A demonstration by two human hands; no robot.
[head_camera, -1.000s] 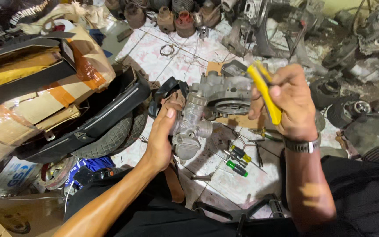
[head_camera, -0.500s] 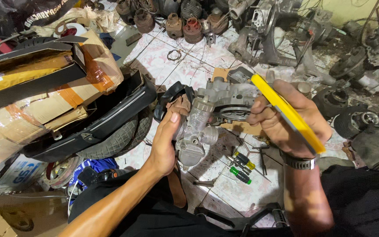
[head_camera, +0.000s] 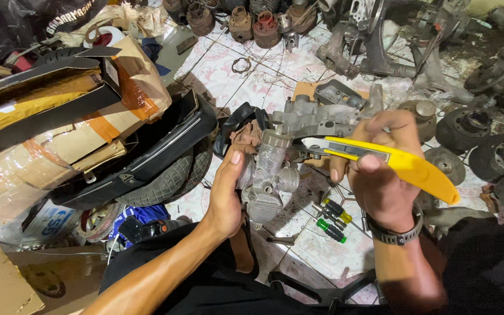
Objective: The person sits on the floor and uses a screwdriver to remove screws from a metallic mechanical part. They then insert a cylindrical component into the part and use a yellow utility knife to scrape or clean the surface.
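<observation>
My left hand (head_camera: 227, 192) grips a grey metal carburetor (head_camera: 268, 175), holding it upright over the tiled floor. My right hand (head_camera: 380, 169) holds a yellow utility knife (head_camera: 389, 160) level, its tip pointing left at the carburetor's upper body. A dark watch (head_camera: 393, 232) is on my right wrist. A black rubber hose piece (head_camera: 237, 125) sits just behind the carburetor.
Screwdrivers with yellow and green handles (head_camera: 333, 219) lie on the floor tiles below my hands. A tyre with a black seat (head_camera: 158, 157) and taped cardboard boxes (head_camera: 48, 116) crowd the left. Engine cylinders (head_camera: 252, 23) stand at the back; drums and engine parts (head_camera: 473, 128) lie right.
My right hand has turned the yellow knife from upright to level, its tip now toward the carburetor. The left hand keeps its grip on the carburetor.
</observation>
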